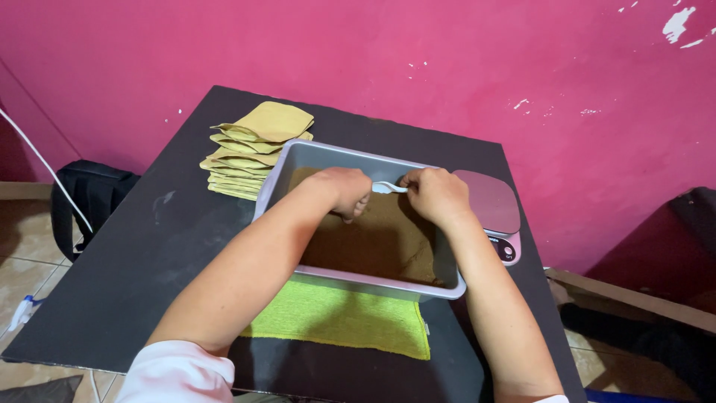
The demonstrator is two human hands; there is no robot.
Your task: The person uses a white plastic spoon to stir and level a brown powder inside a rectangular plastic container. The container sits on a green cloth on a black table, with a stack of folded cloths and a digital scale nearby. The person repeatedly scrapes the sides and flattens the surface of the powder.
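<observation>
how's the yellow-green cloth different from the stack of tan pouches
The yellow-green cloth is one flat piece, partly under the grey tub; the tan pouches are many, piled beside the tub's far left corner. The cloth looks fuzzy and bright, the pouches smooth and dull. Both rest on the black table.

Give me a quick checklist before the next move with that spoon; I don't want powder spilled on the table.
1. Spoon gripped: ok, both the left hand and right hand are on it.
2. Spoon over the tray, not the table: ok.
3. Powder left in tray: ok, it covers the bottom.
4. Scale platform bare: ok, nothing on it.
5. Pouches within reach: ok, stacked beside the tray's left side.
6. Spoon bowl loaded: cannot tell, hands hide it.
</observation>
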